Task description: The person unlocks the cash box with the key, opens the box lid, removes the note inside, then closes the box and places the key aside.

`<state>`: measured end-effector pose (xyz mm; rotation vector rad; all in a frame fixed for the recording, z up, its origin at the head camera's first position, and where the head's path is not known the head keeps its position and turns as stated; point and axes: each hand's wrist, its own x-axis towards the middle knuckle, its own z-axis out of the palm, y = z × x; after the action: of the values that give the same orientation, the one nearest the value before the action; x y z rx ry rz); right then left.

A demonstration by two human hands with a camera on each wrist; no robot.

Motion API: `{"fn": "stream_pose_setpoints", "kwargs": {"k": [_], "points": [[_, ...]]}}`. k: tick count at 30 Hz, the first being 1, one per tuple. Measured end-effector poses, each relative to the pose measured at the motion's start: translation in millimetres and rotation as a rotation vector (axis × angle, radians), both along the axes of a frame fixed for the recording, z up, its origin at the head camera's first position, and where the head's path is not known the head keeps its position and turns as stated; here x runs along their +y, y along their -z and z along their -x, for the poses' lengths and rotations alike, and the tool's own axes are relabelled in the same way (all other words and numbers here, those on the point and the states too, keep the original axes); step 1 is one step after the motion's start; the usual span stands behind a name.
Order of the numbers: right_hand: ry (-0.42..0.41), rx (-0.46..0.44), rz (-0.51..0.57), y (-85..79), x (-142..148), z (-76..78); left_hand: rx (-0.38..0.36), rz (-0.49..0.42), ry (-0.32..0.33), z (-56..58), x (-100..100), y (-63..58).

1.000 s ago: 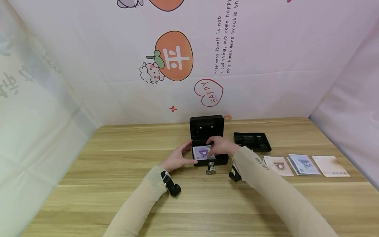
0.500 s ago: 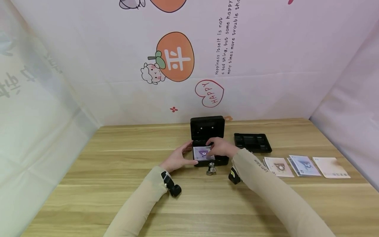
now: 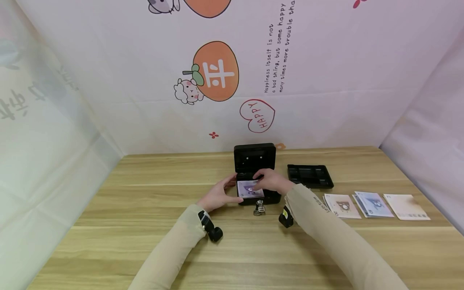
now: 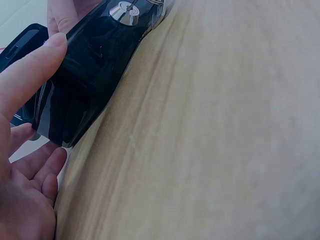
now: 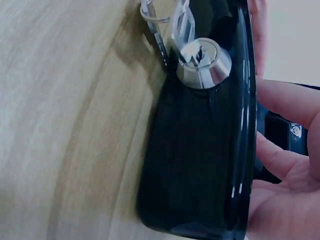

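Observation:
An open black cash box (image 3: 277,199) stands near the back of the table, its lid (image 3: 255,157) raised. Purple play banknotes (image 3: 244,187) with a cartoon print lie inside on the left. My left hand (image 3: 216,196) holds the box's left end, thumb at the front edge; the left wrist view shows the thumb (image 4: 37,67) on the rim and the fingers along the side. My right hand (image 3: 273,181) reaches in from the right, one fingertip over the notes. The box wall hides its fingertips in the right wrist view, so its grip is unclear. Keys (image 3: 259,208) hang from the front lock (image 5: 204,62).
A black compartment tray (image 3: 310,176) sits right of the box. Brown notes (image 3: 342,206), blue notes (image 3: 375,204) and cream notes (image 3: 407,207) lie in a row on the wooden table (image 3: 232,257). A printed cloth (image 3: 319,112) hangs behind the table.
The whole head view has shifted slightly downward in the picture. Both hands keep their places at the box, and the notes inside show no clear movement.

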<state>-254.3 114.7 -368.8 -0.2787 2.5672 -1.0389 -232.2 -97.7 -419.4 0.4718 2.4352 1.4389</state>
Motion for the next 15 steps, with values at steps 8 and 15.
{"fn": "stream_pose_setpoints", "kwargs": {"k": [8, 15], "points": [[0.035, -0.026, 0.049, 0.1, 0.2, -1.2, 0.003, -0.002, -0.004, 1.2, -0.2, 2.9], [0.035, 0.031, 0.088, 2.3, 0.0, -1.9, 0.000, -0.027, -0.009, 1.2, 0.8, 3.5]]}}
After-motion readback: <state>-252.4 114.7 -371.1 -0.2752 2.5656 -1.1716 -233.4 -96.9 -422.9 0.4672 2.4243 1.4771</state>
